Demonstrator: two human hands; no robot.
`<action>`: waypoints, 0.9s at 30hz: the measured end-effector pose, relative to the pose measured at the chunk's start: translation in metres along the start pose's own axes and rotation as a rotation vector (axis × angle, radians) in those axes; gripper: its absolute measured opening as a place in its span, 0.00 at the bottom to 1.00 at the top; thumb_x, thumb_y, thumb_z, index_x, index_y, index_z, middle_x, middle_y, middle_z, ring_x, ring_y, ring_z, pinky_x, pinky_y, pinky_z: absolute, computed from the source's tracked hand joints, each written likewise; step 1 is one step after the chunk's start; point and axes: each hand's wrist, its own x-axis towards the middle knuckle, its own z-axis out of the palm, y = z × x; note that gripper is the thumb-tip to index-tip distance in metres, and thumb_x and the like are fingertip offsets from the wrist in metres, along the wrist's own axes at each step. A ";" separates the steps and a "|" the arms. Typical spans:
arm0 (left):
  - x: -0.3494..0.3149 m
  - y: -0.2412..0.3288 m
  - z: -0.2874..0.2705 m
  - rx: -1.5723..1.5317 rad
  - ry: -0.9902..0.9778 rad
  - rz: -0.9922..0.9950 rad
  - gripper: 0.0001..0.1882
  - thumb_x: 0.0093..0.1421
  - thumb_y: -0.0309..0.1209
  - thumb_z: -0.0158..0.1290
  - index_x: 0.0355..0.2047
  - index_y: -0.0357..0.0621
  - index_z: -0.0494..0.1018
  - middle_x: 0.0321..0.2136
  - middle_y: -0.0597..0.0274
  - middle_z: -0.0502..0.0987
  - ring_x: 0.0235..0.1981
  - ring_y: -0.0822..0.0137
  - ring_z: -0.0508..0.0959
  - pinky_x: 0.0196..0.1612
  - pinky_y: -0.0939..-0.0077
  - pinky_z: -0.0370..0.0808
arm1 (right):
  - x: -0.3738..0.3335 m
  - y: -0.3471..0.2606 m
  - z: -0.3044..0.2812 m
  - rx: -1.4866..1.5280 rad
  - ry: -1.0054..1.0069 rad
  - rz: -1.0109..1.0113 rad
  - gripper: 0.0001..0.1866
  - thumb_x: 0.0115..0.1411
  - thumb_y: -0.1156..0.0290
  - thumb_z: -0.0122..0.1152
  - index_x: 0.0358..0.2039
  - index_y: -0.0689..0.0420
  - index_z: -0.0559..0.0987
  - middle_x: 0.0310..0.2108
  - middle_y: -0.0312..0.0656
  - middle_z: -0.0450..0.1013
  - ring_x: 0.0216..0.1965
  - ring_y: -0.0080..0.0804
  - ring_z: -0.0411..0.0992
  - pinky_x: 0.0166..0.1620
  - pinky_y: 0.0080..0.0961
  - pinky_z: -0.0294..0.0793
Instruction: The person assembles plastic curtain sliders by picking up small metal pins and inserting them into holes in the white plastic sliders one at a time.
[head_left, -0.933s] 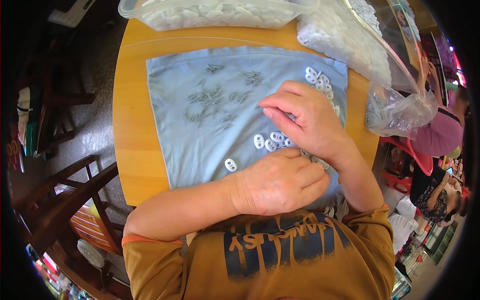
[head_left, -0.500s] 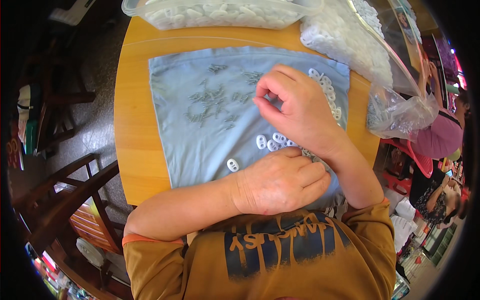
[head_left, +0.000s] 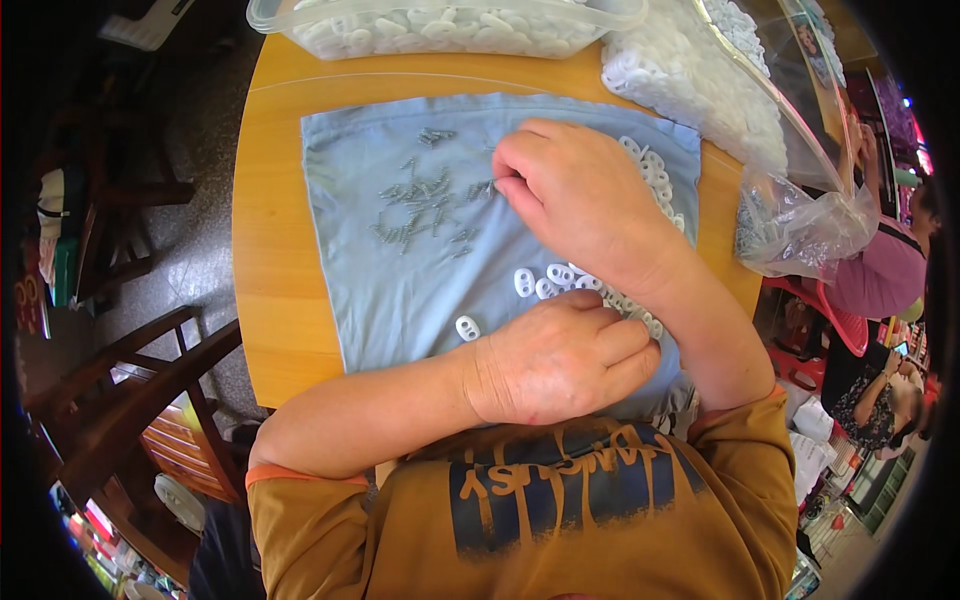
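My right hand (head_left: 585, 195) reaches over the blue cloth (head_left: 370, 290), thumb and forefinger pinched at a small metal spring beside the scattered springs (head_left: 425, 200). Lower down, my left hand (head_left: 560, 362) rests palm down near my body, its fingers curled; whatever they hold is hidden. Just beyond its knuckles lie several white oval two-hole plastic pieces (head_left: 562, 275), partly covered by my right forearm. One more white oval piece (head_left: 467, 328) sits alone near my left wrist. A further row of white pieces (head_left: 655, 178) runs along the cloth's right side.
At the table's far edge stands a clear plastic tub (head_left: 440, 35) filled with white pieces. Right of it lie a bulging clear bag (head_left: 690, 85) of white parts and a crumpled plastic bag (head_left: 800, 225). A wooden chair (head_left: 185, 450) is at left; people sit off to the right.
My right hand has moved slightly left and its thumb and forefinger have closed together at the springs. My left hand stays nearly in place, with more white pieces showing beyond it.
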 end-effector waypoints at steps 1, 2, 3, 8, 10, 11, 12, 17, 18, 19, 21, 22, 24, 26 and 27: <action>0.000 0.000 0.000 -0.001 0.005 0.003 0.17 0.40 0.27 0.54 0.33 0.37 0.73 0.22 0.63 0.67 0.21 0.66 0.71 0.24 0.74 0.69 | 0.001 0.000 0.000 0.004 -0.006 -0.002 0.04 0.45 0.75 0.57 0.18 0.61 0.72 0.22 0.46 0.69 0.27 0.45 0.69 0.29 0.38 0.68; 0.000 0.000 -0.001 0.000 0.005 0.002 0.17 0.40 0.27 0.54 0.33 0.37 0.73 0.22 0.63 0.67 0.21 0.66 0.71 0.24 0.74 0.69 | 0.000 0.000 0.001 0.005 -0.005 -0.003 0.04 0.45 0.75 0.57 0.18 0.61 0.72 0.22 0.46 0.69 0.27 0.45 0.69 0.29 0.38 0.68; 0.000 0.000 -0.003 0.004 -0.018 -0.004 0.17 0.39 0.27 0.54 0.33 0.37 0.73 0.22 0.63 0.67 0.20 0.66 0.71 0.24 0.74 0.69 | 0.000 0.001 0.001 0.007 0.017 -0.018 0.04 0.45 0.75 0.57 0.18 0.61 0.72 0.22 0.45 0.69 0.27 0.45 0.69 0.29 0.38 0.68; 0.000 -0.002 -0.004 -0.005 -0.028 -0.015 0.18 0.39 0.27 0.54 0.34 0.37 0.73 0.23 0.63 0.68 0.20 0.66 0.71 0.25 0.74 0.70 | -0.001 0.001 0.002 0.023 0.066 -0.043 0.04 0.44 0.75 0.58 0.18 0.60 0.72 0.21 0.44 0.68 0.27 0.44 0.69 0.29 0.37 0.69; -0.001 -0.002 -0.002 -0.006 -0.022 -0.013 0.18 0.38 0.27 0.54 0.34 0.37 0.73 0.23 0.62 0.68 0.21 0.65 0.72 0.25 0.74 0.70 | -0.002 0.001 0.001 0.064 0.118 -0.068 0.05 0.43 0.76 0.58 0.18 0.60 0.71 0.21 0.43 0.68 0.25 0.43 0.69 0.28 0.35 0.68; 0.000 -0.002 -0.003 -0.006 -0.023 -0.013 0.18 0.38 0.27 0.54 0.34 0.37 0.73 0.23 0.62 0.68 0.21 0.65 0.72 0.25 0.74 0.70 | -0.002 0.000 -0.001 0.065 0.119 -0.067 0.05 0.43 0.76 0.58 0.18 0.60 0.71 0.21 0.43 0.68 0.25 0.43 0.69 0.28 0.35 0.68; 0.000 -0.002 -0.004 -0.005 -0.028 -0.018 0.19 0.38 0.27 0.54 0.34 0.37 0.73 0.24 0.62 0.69 0.21 0.65 0.72 0.25 0.74 0.69 | -0.004 0.000 -0.002 0.167 0.127 -0.033 0.05 0.43 0.77 0.58 0.18 0.60 0.70 0.21 0.43 0.68 0.24 0.42 0.68 0.28 0.33 0.68; 0.001 -0.003 -0.008 -0.063 -0.011 -0.049 0.17 0.41 0.24 0.54 0.36 0.37 0.73 0.25 0.61 0.71 0.21 0.64 0.72 0.25 0.73 0.69 | -0.024 0.002 -0.016 0.511 0.150 0.128 0.05 0.45 0.80 0.57 0.21 0.61 0.70 0.21 0.40 0.68 0.23 0.31 0.68 0.27 0.24 0.68; 0.003 -0.002 -0.011 -0.114 0.028 -0.119 0.16 0.44 0.23 0.54 0.36 0.37 0.73 0.25 0.60 0.71 0.21 0.64 0.72 0.25 0.73 0.69 | -0.031 0.004 -0.017 0.691 0.152 0.211 0.04 0.48 0.81 0.57 0.23 0.60 0.71 0.21 0.37 0.68 0.23 0.25 0.68 0.28 0.21 0.68; 0.005 -0.003 -0.014 -0.169 0.067 -0.189 0.15 0.46 0.21 0.53 0.37 0.37 0.73 0.25 0.59 0.71 0.21 0.64 0.72 0.25 0.74 0.68 | -0.039 0.007 -0.020 0.870 0.153 0.299 0.04 0.50 0.82 0.56 0.25 0.60 0.71 0.22 0.34 0.68 0.24 0.20 0.67 0.28 0.18 0.68; 0.007 -0.004 -0.017 -0.227 0.160 -0.313 0.14 0.49 0.20 0.51 0.39 0.37 0.72 0.26 0.60 0.72 0.21 0.66 0.71 0.26 0.76 0.68 | -0.053 0.012 -0.031 1.028 0.162 0.383 0.05 0.51 0.83 0.56 0.27 0.60 0.71 0.24 0.32 0.68 0.26 0.17 0.67 0.29 0.16 0.67; 0.010 -0.004 -0.019 -0.283 0.253 -0.438 0.13 0.53 0.20 0.49 0.41 0.37 0.72 0.27 0.60 0.72 0.21 0.69 0.71 0.26 0.78 0.67 | -0.061 0.013 -0.036 1.185 0.171 0.465 0.06 0.52 0.83 0.56 0.30 0.60 0.71 0.26 0.30 0.68 0.28 0.15 0.66 0.30 0.14 0.67; 0.018 0.005 -0.028 -0.595 0.346 -0.713 0.13 0.55 0.21 0.49 0.42 0.37 0.71 0.28 0.61 0.72 0.21 0.72 0.70 0.26 0.80 0.67 | -0.073 0.009 -0.036 1.224 0.220 0.439 0.07 0.52 0.83 0.56 0.31 0.60 0.71 0.27 0.31 0.68 0.29 0.15 0.66 0.31 0.14 0.67; 0.019 0.004 -0.031 -0.897 0.431 -1.000 0.13 0.57 0.22 0.49 0.44 0.37 0.70 0.29 0.62 0.72 0.21 0.75 0.69 0.25 0.83 0.66 | -0.083 0.006 -0.036 1.265 0.270 0.410 0.08 0.52 0.83 0.57 0.33 0.60 0.71 0.29 0.31 0.68 0.30 0.15 0.66 0.32 0.13 0.67; 0.018 0.001 -0.030 -0.962 0.466 -0.991 0.13 0.58 0.23 0.48 0.44 0.37 0.69 0.30 0.63 0.72 0.21 0.76 0.68 0.25 0.85 0.65 | -0.087 0.005 -0.036 1.290 0.249 0.418 0.08 0.52 0.83 0.57 0.33 0.60 0.71 0.30 0.31 0.68 0.31 0.15 0.66 0.33 0.12 0.67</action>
